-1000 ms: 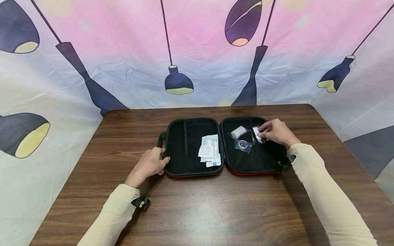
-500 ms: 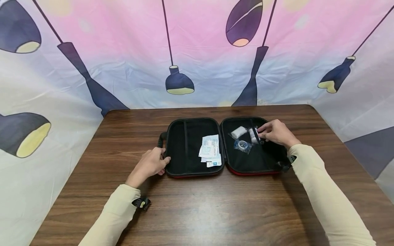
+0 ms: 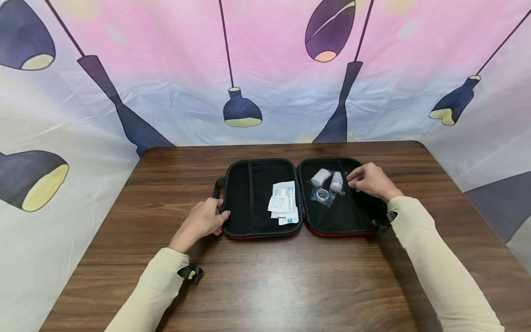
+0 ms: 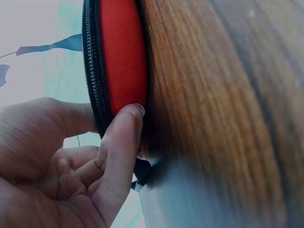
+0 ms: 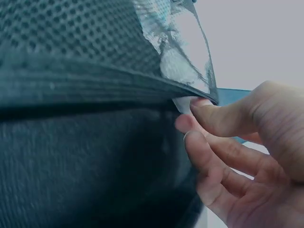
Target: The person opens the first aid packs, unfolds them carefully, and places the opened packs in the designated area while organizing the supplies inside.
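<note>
A red zip case (image 3: 330, 234) with a black lining lies unfolded on the table. My left hand (image 3: 201, 219) grips its left rim near the handle (image 3: 216, 188); in the left wrist view one fingertip is on the red fabric (image 4: 124, 52). My right hand (image 3: 373, 180) is at the right half's mesh pocket, its thumb and fingers pinching the pocket's elastic edge (image 5: 118, 78). Beyond that edge lie a white wrapped roll (image 3: 321, 177), a small white bottle-like item in clear plastic (image 3: 337, 182) and a bagged tape-like ring (image 3: 322, 195).
White printed packets (image 3: 284, 198) lie in the case's left half, beside the middle fold. Dark wood tabletop (image 3: 269, 286) surrounds the case. Behind the table hangs a patterned cloth (image 3: 282, 106).
The bottle-like item has slid left, out from under my right fingers and further into the pocket. The ring has shifted slightly left. My left hand has stayed on the rim.
</note>
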Tool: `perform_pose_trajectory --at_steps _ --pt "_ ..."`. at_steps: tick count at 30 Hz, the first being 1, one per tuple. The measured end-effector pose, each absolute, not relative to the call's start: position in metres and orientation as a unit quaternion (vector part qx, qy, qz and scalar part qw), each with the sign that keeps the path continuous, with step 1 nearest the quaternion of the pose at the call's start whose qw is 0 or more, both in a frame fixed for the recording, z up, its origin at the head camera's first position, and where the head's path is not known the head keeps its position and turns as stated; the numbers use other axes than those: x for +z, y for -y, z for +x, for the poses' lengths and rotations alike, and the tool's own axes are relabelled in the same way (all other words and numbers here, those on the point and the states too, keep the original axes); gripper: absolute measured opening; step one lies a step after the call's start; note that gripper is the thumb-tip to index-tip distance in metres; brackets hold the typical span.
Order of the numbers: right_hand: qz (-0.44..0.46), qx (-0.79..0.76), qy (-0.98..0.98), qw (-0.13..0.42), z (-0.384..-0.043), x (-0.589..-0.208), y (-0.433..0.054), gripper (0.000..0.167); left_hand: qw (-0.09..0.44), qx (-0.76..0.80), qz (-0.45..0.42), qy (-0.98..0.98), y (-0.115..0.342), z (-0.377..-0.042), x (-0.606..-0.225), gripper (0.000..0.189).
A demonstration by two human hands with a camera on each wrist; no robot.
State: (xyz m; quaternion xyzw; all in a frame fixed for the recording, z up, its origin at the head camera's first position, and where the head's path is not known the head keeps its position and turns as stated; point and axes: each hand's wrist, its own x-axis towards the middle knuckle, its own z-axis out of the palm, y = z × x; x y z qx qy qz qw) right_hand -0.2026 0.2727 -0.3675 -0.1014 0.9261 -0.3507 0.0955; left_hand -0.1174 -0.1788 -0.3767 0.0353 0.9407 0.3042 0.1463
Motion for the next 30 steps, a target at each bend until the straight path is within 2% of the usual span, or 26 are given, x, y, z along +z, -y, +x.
perform_pose_trajectory --at_steps 5,12,14,17,25,30 --pt "-0.094 -0.341 -0.931 0.089 -0.199 -0.357 -0.282 0.024 0.132 0.290 0.039 -0.947 0.179 -0.118 -0.371 0.054" --pt "-0.070 -0.323 -0.940 0.088 -0.195 -0.346 -0.295 0.029 0.046 0.237 0.069 -0.968 0.175 -0.123 -0.350 0.030" --pt "-0.062 -0.322 -0.940 0.089 -0.193 -0.345 -0.299 0.030 0.038 0.244 0.081 -0.966 0.170 -0.128 -0.345 0.025" --pt "-0.053 -0.317 -0.943 0.086 -0.191 -0.345 -0.304 0.032 0.049 0.265 0.101 -0.958 0.160 -0.136 -0.341 0.020" --pt "-0.035 -0.315 -0.944 0.090 -0.185 -0.353 -0.316 0.037 0.141 0.327 0.123 -0.926 0.129 -0.159 -0.343 0.018" --pt "-0.032 -0.327 -0.939 0.103 -0.181 -0.363 -0.320 0.038 0.172 0.333 0.138 -0.917 0.111 -0.169 -0.351 0.017"
